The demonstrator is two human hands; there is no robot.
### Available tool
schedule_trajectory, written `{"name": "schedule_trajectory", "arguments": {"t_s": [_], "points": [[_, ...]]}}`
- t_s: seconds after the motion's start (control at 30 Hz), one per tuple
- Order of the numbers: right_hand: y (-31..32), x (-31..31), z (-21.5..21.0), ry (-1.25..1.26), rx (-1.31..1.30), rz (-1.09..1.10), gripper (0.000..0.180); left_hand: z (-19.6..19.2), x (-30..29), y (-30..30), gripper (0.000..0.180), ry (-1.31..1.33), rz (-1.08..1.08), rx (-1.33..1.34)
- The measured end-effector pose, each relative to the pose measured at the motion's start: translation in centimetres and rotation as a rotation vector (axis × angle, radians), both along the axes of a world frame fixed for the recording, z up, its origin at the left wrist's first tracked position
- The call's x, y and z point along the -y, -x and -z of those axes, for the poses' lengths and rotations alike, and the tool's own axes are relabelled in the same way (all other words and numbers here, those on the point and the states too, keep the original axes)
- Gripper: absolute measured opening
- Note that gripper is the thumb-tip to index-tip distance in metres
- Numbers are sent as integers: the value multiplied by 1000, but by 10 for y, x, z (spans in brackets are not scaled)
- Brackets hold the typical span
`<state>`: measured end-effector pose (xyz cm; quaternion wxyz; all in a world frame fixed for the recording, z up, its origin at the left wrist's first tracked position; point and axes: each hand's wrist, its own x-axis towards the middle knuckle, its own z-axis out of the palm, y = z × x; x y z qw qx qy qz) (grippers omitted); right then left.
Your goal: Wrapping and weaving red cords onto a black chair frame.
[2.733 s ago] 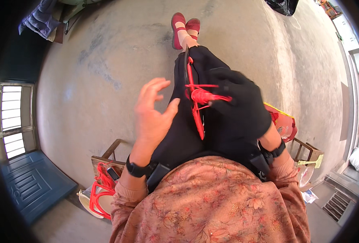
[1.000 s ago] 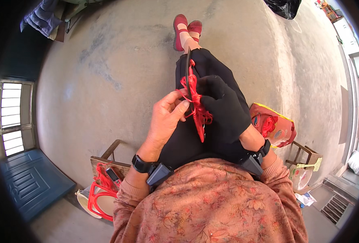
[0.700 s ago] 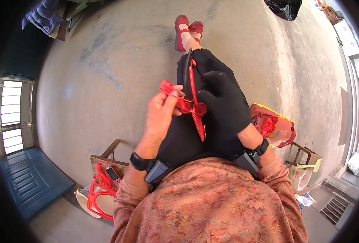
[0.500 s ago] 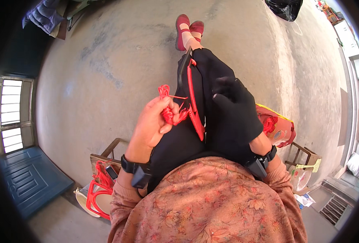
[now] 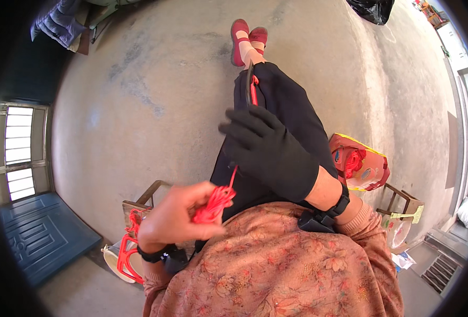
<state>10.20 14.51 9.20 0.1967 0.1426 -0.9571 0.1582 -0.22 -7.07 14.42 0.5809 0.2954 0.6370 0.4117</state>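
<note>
My bare left hand (image 5: pixel 178 214) is closed around a bundle of red cord (image 5: pixel 215 205) near my waist. A taut strand leads from the bundle up under my right hand (image 5: pixel 273 150), which wears a black glove. The right hand's fingers stretch out leftward over my lap, and its thumb is hidden. Beneath it, a thin black bar wrapped in red cord (image 5: pixel 254 91) lies lengthwise along my black-trousered legs. Only the bar's far end shows; the glove covers the rest.
A red bag (image 5: pixel 361 164) with more red cord stands right of my legs, next to a wooden stool (image 5: pixel 403 199). On the left, red cord and a red frame (image 5: pixel 127 259) rest by another wooden stool (image 5: pixel 144 198). A black plastic bag (image 5: pixel 371 9) lies farther off.
My left hand has drawn back toward my waist with the cord bundle, pulling the strand straight. My right hand has moved left across the cord-wrapped bar.
</note>
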Motion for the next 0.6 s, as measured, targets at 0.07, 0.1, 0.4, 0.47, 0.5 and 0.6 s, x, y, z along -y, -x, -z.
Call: {"name": "schedule_trajectory", "arguments": {"t_s": [0.07,0.1,0.4,0.47,0.5,0.6], "points": [[-4,-6,-9,285,123,-79,31,-1,21,7,36,-86,13,13],[-9,-10,-14,568,247,-157,23,0,29,8,36,-87,8,13],[-59,-3,13,1688,421,67,12,96,-55,-16,55,-329,-530,-41],[-63,-1,11,1707,470,122,13,103,-78,-29,54,-273,-515,-322],[-64,-1,8,1728,510,171,15,105,-84,-32,54,-274,-510,-321],[-63,-3,-11,1845,592,170,16,119,-93,-33,49,-236,-618,-377]]}}
